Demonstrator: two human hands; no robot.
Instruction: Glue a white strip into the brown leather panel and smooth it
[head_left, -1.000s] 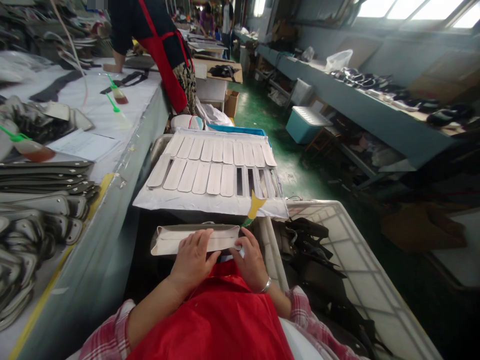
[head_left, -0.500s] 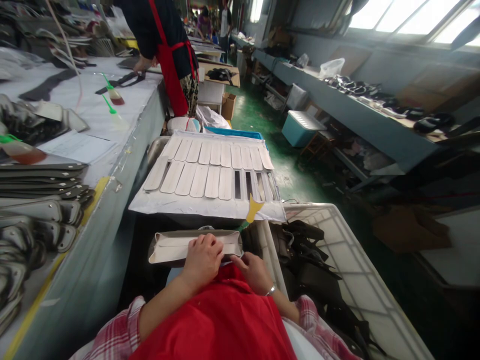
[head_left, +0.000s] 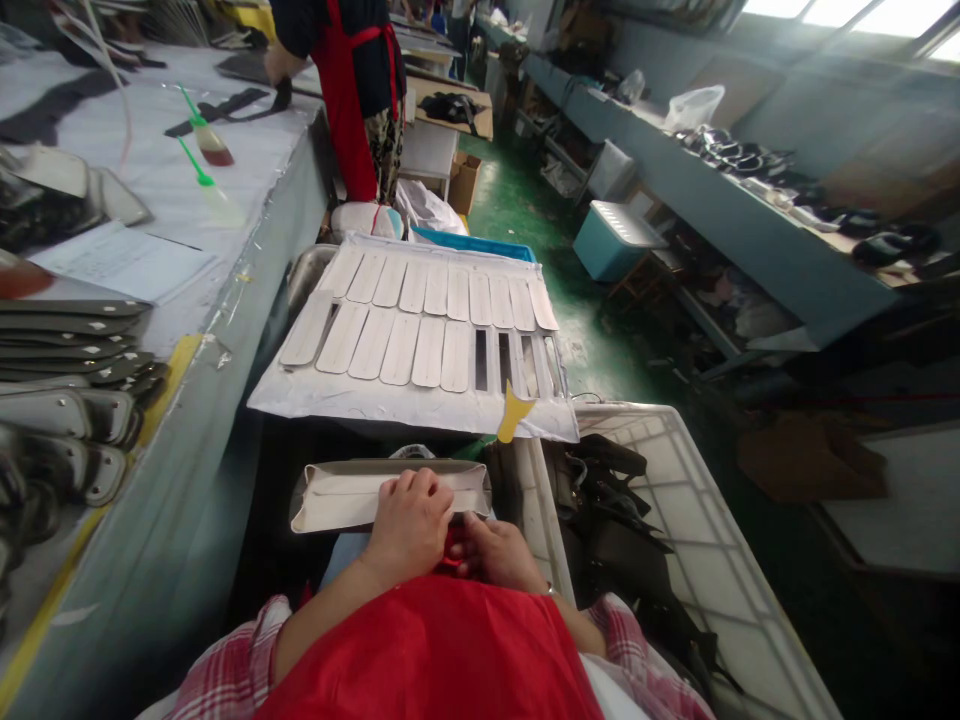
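Note:
A long, shallow dark bag piece (head_left: 337,510) with a cream inner face lies across my lap, its open side facing up. My left hand (head_left: 411,520) is closed over its near edge, fingers curled onto the cream face right of the middle. My right hand (head_left: 501,552) is closed at the near right corner, the thumb against the edge and the other fingers partly hidden beneath. Just beyond is a white-covered board (head_left: 330,395) bearing rows of cream rounded strips (head_left: 401,348). A yellow forked piece (head_left: 512,415) stands at the board's near edge.
A white crate (head_left: 712,520) holding dark bag pieces (head_left: 622,540) is at my right. The left table (head_left: 247,190) carries stacked dark panels (head_left: 71,340) and green-tipped bottles (head_left: 206,140). A co-worker in a red apron (head_left: 349,110) stands ahead. A teal box (head_left: 611,240) sits on the floor.
The view has shifted slightly. My right hand has moved a little lower along the near edge, its fingers tucked further under. My left hand stays on the bag piece.

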